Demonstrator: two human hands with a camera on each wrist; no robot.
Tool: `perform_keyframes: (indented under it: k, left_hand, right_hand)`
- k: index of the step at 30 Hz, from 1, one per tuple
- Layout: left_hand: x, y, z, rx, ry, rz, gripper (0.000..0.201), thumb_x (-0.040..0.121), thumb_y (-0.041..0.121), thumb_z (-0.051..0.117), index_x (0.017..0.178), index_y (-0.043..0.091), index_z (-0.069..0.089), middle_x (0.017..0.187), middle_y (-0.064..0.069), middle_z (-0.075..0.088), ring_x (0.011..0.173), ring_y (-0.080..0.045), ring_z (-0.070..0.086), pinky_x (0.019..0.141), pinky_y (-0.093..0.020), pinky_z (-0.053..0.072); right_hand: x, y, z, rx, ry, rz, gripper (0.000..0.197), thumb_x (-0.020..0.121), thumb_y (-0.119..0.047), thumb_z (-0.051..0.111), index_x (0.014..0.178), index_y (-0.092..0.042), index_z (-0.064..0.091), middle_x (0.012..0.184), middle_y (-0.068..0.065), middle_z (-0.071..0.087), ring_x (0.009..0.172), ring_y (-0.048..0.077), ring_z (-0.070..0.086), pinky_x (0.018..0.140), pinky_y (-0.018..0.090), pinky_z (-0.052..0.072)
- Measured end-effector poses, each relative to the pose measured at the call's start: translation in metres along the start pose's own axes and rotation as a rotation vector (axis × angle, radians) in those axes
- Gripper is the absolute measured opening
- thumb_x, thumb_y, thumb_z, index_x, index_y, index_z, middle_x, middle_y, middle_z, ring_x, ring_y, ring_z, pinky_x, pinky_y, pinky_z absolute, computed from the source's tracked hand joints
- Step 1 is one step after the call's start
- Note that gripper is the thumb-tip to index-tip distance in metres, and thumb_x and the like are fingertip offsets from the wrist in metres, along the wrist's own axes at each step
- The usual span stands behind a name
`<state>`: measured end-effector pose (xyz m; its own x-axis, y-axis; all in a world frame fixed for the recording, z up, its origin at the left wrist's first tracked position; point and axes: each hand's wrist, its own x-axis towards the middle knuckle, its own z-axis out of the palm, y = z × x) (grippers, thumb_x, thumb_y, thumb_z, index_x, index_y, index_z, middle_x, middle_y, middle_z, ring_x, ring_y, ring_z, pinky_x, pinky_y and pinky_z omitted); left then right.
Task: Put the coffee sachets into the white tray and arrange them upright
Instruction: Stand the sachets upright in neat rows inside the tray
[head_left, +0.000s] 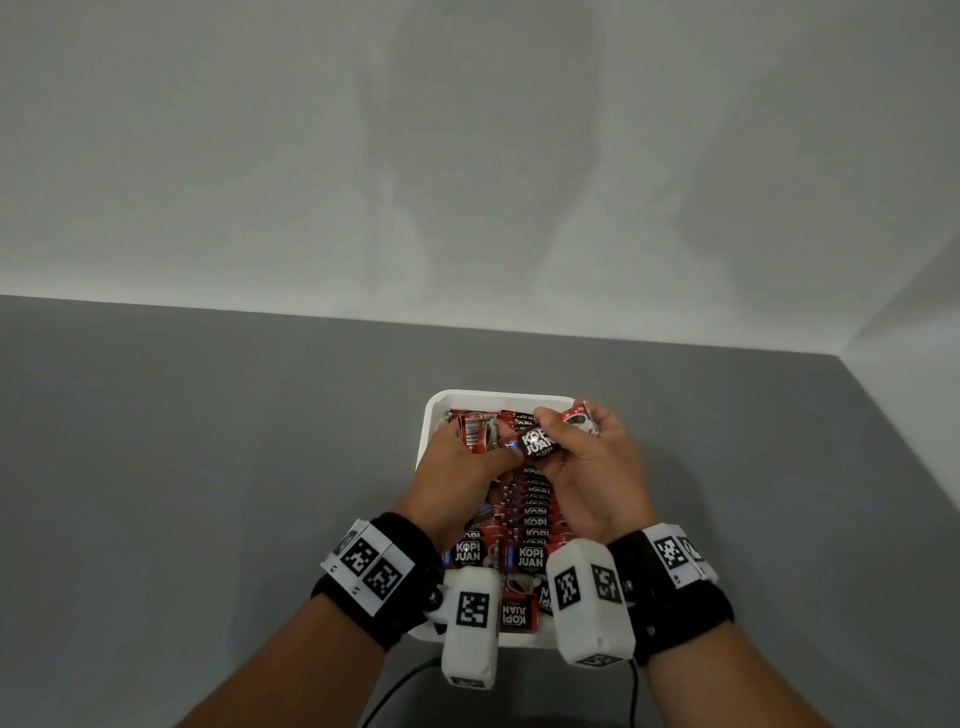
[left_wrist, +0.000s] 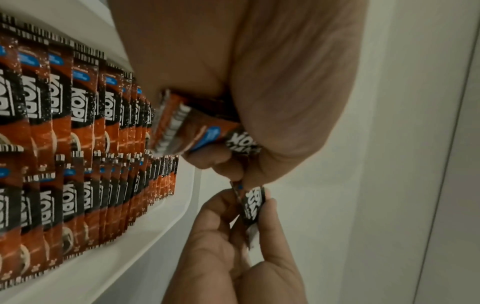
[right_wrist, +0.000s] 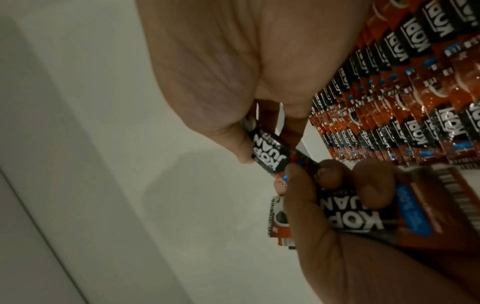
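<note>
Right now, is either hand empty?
No: the left hand grips a small bunch of sachets, and the right hand pinches a sachet.

White tray (head_left: 435, 415) front rim behind wrists

— What's worn on the arms?

— A black band (head_left: 387, 582) wraps the left wrist and another black band (head_left: 675, 597) wraps the right. Both forearms are bare, no sleeves.

— Any markings?

— White tags (head_left: 369, 566) printed with black square codes sit on top of the left band, and similar tags (head_left: 675, 553) on the right one.

— And those white blocks?

— A rounded white box (head_left: 470, 626) hangs at the inner side of the left wrist, a bigger one (head_left: 592, 603) at the right, each with square codes. Small screws show on the bands, and thin black cables (head_left: 400, 686) trail below.
</note>
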<state>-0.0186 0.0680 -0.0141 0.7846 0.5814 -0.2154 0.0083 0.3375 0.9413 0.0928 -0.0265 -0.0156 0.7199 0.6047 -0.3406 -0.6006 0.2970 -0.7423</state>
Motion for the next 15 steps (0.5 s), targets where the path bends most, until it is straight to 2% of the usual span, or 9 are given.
perform_keyframes:
  k: [2,4,6,7,9,10,11,13,15]
  left_hand:
    - [-0.001,0.000,0.001,0.024,0.039,0.032,0.020,0.088,0.003,0.071,0.108,0.001,0.070,0.100,-0.030,0.072,0.090,-0.045,0.070,0.081,-0.060,0.057]
    - [-0.001,0.000,0.004,0.052,0.054,0.015,0.027,0.085,0.007,0.073,0.108,-0.005,0.066,0.103,-0.035,0.068,0.092,-0.053,0.067,0.087,-0.067,0.053]
    - [-0.002,0.000,0.005,0.020,0.025,-0.024,0.018,0.086,0.001,0.072,0.103,-0.004,0.067,0.097,-0.030,0.071,0.085,-0.048,0.069,0.081,-0.056,0.060]
    - [-0.003,0.001,0.004,-0.026,0.008,-0.069,0.015,0.085,0.001,0.070,0.099,-0.001,0.067,0.090,-0.027,0.068,0.074,-0.040,0.069,0.070,-0.045,0.060]
    - [-0.001,0.001,-0.002,-0.151,-0.007,-0.187,0.018,0.081,0.004,0.059,0.099,0.006,0.065,0.078,-0.018,0.058,0.058,-0.023,0.056,0.055,-0.029,0.047]
    - [0.000,0.000,-0.005,-0.196,-0.003,-0.229,0.023,0.083,0.002,0.052,0.101,0.007,0.065,0.074,-0.014,0.056,0.054,-0.019,0.053,0.051,-0.026,0.045]
    - [0.000,0.000,-0.008,-0.219,-0.012,-0.253,0.026,0.086,-0.001,0.046,0.104,0.005,0.064,0.072,-0.012,0.057,0.053,-0.018,0.054,0.049,-0.026,0.047]
    - [-0.001,0.000,-0.010,-0.198,-0.048,-0.241,0.022,0.092,-0.005,0.046,0.103,0.002,0.064,0.074,-0.014,0.061,0.058,-0.021,0.061,0.053,-0.031,0.056]
    - [-0.004,0.001,-0.007,-0.138,-0.072,-0.184,0.016,0.094,-0.005,0.054,0.103,0.001,0.066,0.083,-0.019,0.066,0.070,-0.026,0.067,0.064,-0.037,0.062]
  right_hand:
    - [-0.001,0.003,-0.001,0.032,0.003,0.009,0.045,0.087,0.004,0.069,0.127,-0.007,0.051,0.115,0.026,0.069,0.108,0.046,0.068,0.094,0.056,0.056]
    - [-0.003,0.004,0.001,0.029,-0.027,0.024,0.027,0.095,0.000,0.061,0.122,0.000,0.055,0.107,0.024,0.070,0.105,0.043,0.069,0.091,0.048,0.059]
    - [-0.004,0.001,0.005,0.026,-0.045,0.041,0.009,0.101,-0.002,0.051,0.106,0.000,0.059,0.091,0.019,0.069,0.086,0.034,0.072,0.077,0.042,0.062]
    - [-0.005,-0.003,0.006,0.042,-0.036,0.053,0.013,0.103,-0.002,0.047,0.096,-0.003,0.059,0.082,0.015,0.067,0.074,0.027,0.070,0.067,0.039,0.061]
    - [-0.004,-0.012,0.006,0.046,0.003,0.088,0.022,0.103,-0.005,0.043,0.085,-0.009,0.055,0.068,0.007,0.060,0.056,0.018,0.061,0.054,0.033,0.055]
    - [-0.006,-0.015,0.006,0.010,0.019,0.115,0.024,0.103,-0.009,0.044,0.081,-0.011,0.053,0.063,0.004,0.056,0.052,0.016,0.056,0.050,0.031,0.051]
    - [-0.006,-0.016,0.005,-0.048,0.023,0.139,0.025,0.102,-0.015,0.046,0.077,-0.014,0.052,0.061,0.002,0.052,0.050,0.016,0.051,0.050,0.029,0.046]
    - [-0.008,-0.016,0.003,-0.231,0.012,0.134,0.028,0.099,-0.026,0.056,0.073,-0.016,0.050,0.057,-0.001,0.046,0.049,0.016,0.043,0.047,0.027,0.039]
    - [-0.012,-0.013,0.004,-0.402,-0.005,0.085,0.022,0.097,-0.022,0.063,0.079,-0.014,0.052,0.049,-0.003,0.047,0.041,0.011,0.043,0.038,0.023,0.035]
